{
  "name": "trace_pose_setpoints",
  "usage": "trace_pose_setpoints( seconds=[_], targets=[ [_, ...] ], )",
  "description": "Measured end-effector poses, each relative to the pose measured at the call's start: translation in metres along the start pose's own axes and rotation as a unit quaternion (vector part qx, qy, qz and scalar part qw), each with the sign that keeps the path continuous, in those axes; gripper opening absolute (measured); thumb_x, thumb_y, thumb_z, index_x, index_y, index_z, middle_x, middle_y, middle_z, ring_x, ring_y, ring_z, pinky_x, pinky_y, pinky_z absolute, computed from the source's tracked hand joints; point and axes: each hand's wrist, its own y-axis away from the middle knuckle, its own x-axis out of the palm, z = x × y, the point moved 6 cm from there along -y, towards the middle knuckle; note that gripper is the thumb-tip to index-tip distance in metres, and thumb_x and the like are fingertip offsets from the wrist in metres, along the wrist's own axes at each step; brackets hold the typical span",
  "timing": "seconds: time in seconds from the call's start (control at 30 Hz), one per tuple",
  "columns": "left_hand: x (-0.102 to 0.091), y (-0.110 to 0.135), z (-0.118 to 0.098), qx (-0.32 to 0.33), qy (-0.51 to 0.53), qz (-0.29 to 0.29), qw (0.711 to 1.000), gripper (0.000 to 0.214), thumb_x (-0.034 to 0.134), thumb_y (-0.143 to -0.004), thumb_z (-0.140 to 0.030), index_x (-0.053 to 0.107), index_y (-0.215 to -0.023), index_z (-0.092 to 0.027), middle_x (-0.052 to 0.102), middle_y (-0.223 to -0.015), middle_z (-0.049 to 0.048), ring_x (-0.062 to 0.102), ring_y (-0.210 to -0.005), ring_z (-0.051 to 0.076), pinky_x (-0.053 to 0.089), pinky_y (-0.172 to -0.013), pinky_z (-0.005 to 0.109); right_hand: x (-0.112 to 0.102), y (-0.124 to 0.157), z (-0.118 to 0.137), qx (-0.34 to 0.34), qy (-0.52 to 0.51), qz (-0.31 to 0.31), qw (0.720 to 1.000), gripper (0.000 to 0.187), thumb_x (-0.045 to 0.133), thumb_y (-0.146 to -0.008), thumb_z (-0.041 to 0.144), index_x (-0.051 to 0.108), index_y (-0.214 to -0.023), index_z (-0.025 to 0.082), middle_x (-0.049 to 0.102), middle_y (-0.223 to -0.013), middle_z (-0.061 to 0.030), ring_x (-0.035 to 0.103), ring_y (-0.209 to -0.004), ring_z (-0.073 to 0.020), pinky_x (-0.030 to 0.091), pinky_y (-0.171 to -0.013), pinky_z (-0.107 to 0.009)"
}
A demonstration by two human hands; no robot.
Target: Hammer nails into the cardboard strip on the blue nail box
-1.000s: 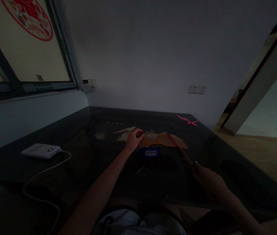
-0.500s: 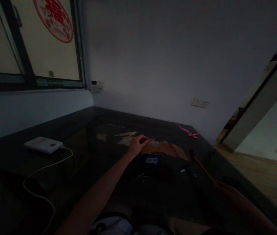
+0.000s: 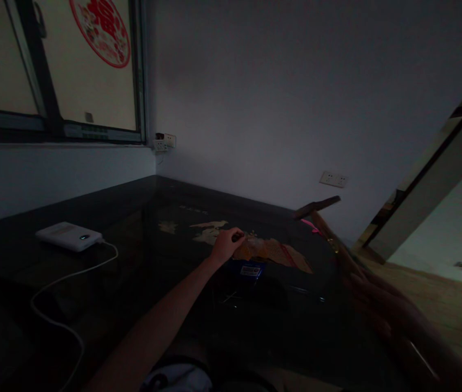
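Note:
My right hand (image 3: 361, 288) grips the wooden handle of a hammer (image 3: 322, 215), its head raised above the right side of the dark tabletop. My left hand (image 3: 226, 245) is closed, thumb and fingertips pinched together, at the left end of a flat brown piece with a red stripe (image 3: 291, 256). Whatever lies between those fingertips is too small and dark to make out. Below the brown piece is a blue box with a white label (image 3: 251, 270). Several thin, shiny slivers (image 3: 231, 296) lie on the table nearer to me.
A white power bank (image 3: 71, 237) with a white cable (image 3: 51, 280) lies at the left on the dark glossy table (image 3: 133, 201). A pink ribbon (image 3: 311, 226) is near the table's right edge, partly behind the hammer. The wall (image 3: 234, 136) bounds the far side.
My right hand has lifted the hammer up from low over the table, and its head now shows against the wall. My left hand stays at the brown piece. The view has shifted slightly.

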Motion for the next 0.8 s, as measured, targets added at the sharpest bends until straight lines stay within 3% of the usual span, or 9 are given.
trace_pose_setpoints(
  seconds=[0.23, 0.33, 0.43, 0.57, 0.8],
  targets=[
    [0.003, -0.004, 0.006, -0.04, 0.021, 0.021, 0.999, 0.009, 0.059, -0.073, -0.021, 0.063, -0.077, -0.014, 0.066, -0.074, 0.0033, 0.062, -0.07, 0.014, 0.047, -0.067, 0.024, 0.066, -0.005, 0.046, -0.006, 0.058, 0.077, 0.995, 0.061, 0.061, -0.072, 0.041, 0.047, -0.126, 0.019, 0.04, -0.044, 0.0083, 0.032, -0.027, -0.0043, 0.025, -0.025, -0.015],
    [0.003, -0.004, 0.008, -0.034, 0.024, 0.01, 0.999, 0.011, 0.06, -0.073, -0.023, 0.064, -0.077, -0.014, 0.066, -0.075, 0.0034, 0.062, -0.071, 0.014, 0.047, -0.067, 0.024, 0.082, -0.006, 0.046, -0.031, 0.06, 0.081, 0.994, 0.059, 0.059, -0.072, 0.036, 0.044, -0.127, 0.021, 0.042, -0.049, 0.009, 0.032, -0.03, -0.0033, 0.026, -0.027, -0.014],
    [0.005, -0.004, 0.011, -0.041, 0.029, 0.009, 0.999, 0.01, 0.059, -0.073, -0.022, 0.064, -0.077, -0.014, 0.067, -0.075, 0.0034, 0.062, -0.07, 0.014, 0.047, -0.066, 0.024, 0.096, -0.009, 0.03, -0.003, 0.086, 0.121, 0.989, 0.06, 0.057, -0.071, 0.033, 0.042, -0.127, 0.018, 0.042, -0.047, 0.0099, 0.031, -0.029, -0.0034, 0.026, -0.027, -0.014],
    [0.003, -0.003, 0.01, -0.031, 0.007, 0.007, 0.999, 0.01, 0.059, -0.073, -0.02, 0.065, -0.079, -0.014, 0.068, -0.077, 0.004, 0.062, -0.072, 0.015, 0.047, -0.067, 0.025, 0.103, -0.016, 0.011, 0.049, 0.117, 0.135, 0.983, 0.064, 0.053, -0.067, 0.034, 0.041, -0.126, 0.013, 0.04, -0.042, 0.011, 0.029, -0.026, -0.0046, 0.025, -0.026, -0.016],
    [0.002, -0.001, 0.003, -0.032, 0.012, 0.012, 0.999, 0.01, 0.058, -0.074, -0.021, 0.065, -0.076, -0.014, 0.067, -0.074, 0.0034, 0.062, -0.069, 0.014, 0.046, -0.066, 0.024, 0.1, -0.022, 0.028, -0.017, 0.106, 0.108, 0.988, 0.059, 0.051, -0.069, 0.031, 0.041, -0.125, 0.016, 0.038, -0.046, 0.0105, 0.03, -0.03, -0.0047, 0.024, -0.029, -0.016]
  ],
)
